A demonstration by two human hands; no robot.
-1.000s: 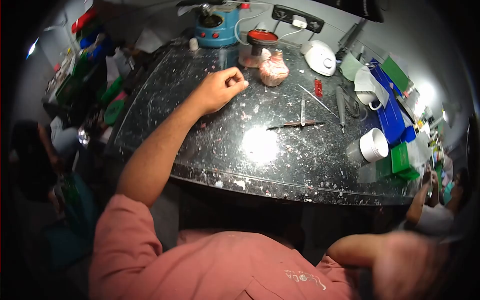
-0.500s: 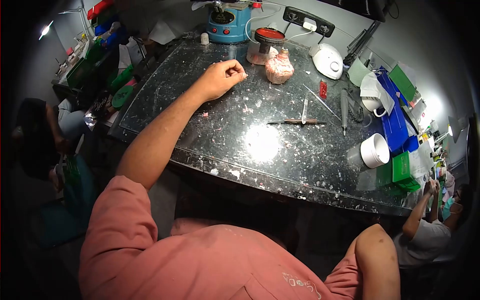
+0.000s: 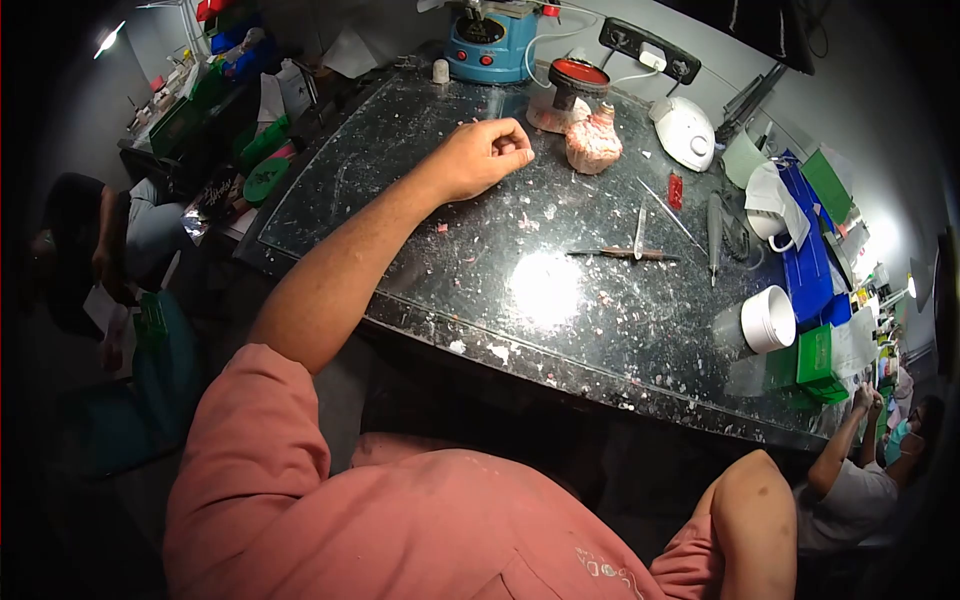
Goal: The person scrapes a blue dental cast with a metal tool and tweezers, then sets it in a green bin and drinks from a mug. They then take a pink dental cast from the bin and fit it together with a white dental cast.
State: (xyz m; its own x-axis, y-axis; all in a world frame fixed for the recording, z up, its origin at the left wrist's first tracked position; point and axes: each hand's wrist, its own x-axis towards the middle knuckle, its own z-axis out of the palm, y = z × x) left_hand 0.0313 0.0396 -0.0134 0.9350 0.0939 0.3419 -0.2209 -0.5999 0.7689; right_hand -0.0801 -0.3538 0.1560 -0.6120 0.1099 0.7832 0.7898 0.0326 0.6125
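My left hand [image 3: 485,158] rests on the black, debris-flecked table [image 3: 420,270], fingers loosely curled in and the thumb alongside them. Nothing shows between the fingers. To its right, apart from it, stands a lumpy pink-and-white piece [image 3: 593,148] with a narrow neck. Behind that piece a dark round dish of red material [image 3: 579,75] sits on a black stand. A dark slim hand tool [image 3: 615,254] lies crossed by a pale stick [image 3: 640,232], near a thin metal tool [image 3: 670,212]. My right hand is out of view; only the bent arm [image 3: 760,510] shows at lower right.
A blue machine [image 3: 490,50] stands at the back, a white domed device [image 3: 683,132] to its right. A red piece [image 3: 675,190], grey handpiece [image 3: 714,238], white cup [image 3: 768,320] and green box [image 3: 820,365] line the right side. Other people sit at both sides.
The view has shifted slightly, so the table and its contents appear further right. My left hand stays curled on the table in nearly the same place.
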